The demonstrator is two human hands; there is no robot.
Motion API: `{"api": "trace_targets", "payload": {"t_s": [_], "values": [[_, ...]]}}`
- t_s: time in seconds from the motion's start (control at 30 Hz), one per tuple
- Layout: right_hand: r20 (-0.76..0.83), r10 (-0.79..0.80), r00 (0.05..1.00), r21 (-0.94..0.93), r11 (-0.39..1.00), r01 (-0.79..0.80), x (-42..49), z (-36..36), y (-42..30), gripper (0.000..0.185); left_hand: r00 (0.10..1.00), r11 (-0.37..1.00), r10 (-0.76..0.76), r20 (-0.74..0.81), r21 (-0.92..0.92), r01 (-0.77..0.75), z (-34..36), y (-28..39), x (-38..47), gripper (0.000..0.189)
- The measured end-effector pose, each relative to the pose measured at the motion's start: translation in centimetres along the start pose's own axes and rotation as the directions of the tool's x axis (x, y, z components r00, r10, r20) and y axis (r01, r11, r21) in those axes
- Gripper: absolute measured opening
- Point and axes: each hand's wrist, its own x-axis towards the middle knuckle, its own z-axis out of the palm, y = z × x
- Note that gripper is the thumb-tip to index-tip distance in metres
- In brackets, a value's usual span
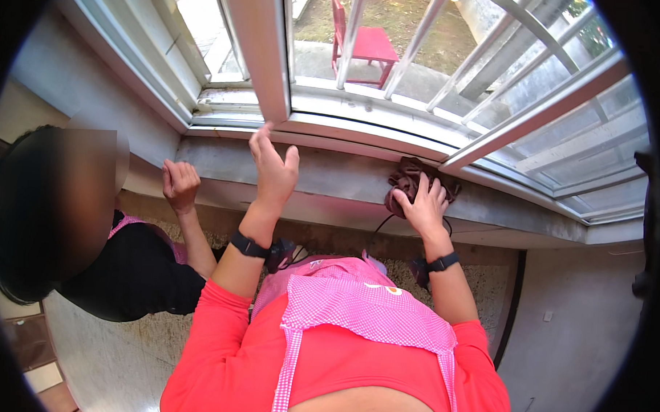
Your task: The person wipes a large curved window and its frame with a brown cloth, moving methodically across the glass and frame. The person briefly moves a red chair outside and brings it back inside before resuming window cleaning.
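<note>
A crumpled dark brown cloth lies on the grey windowsill, against the lower window frame. My right hand presses down on it with the fingers spread over its folds. My left hand is raised with nothing in it, thumb and fingers apart. Its fingertips come near the foot of the upright frame of the sliding window; whether they touch it I cannot tell. Both of my wrists wear dark straps with small devices, and a thin black cable loops below the cloth.
At my left stands another person in a black top, one hand loosely closed near the sill. White metal bars cross the window opening. A red chair stands outside. A glass pane is at the right, above a pale wall.
</note>
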Motion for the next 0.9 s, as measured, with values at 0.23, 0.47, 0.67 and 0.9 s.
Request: {"api": "trace_targets", "payload": {"t_s": [0.23, 0.47, 0.67, 0.9], "values": [[-0.176, -0.283, 0.943, -0.209, 0.947, 0.245, 0.9, 4.0, -13.0, 0.043, 0.996, 0.998, 0.059, -0.071, -0.018, -0.06, -1.2, -1.3, 5.9, 0.071], [-0.023, -0.69, 0.723, 0.754, 0.464, 0.466, 2.2, 0.8, -19.6, 0.062, 0.994, 0.997, 0.076, -0.075, 0.033, -0.073, 0.0, -0.4, 7.0, 0.062], [-0.495, -0.225, 0.839, 0.398, 0.8, 0.449, 2.6, -4.4, -11.3, 0.061, 0.991, 0.991, 0.101, -0.083, 0.097, -0.093, -0.2, -0.2, 6.7, 0.062], [-0.284, -0.505, 0.815, 0.138, 0.82, 0.556, 6.3, -2.1, -19.7, 0.054, 0.998, 0.998, 0.055, 0.019, 0.003, -0.055, -0.5, 0.1, 6.9, 0.058]]}}
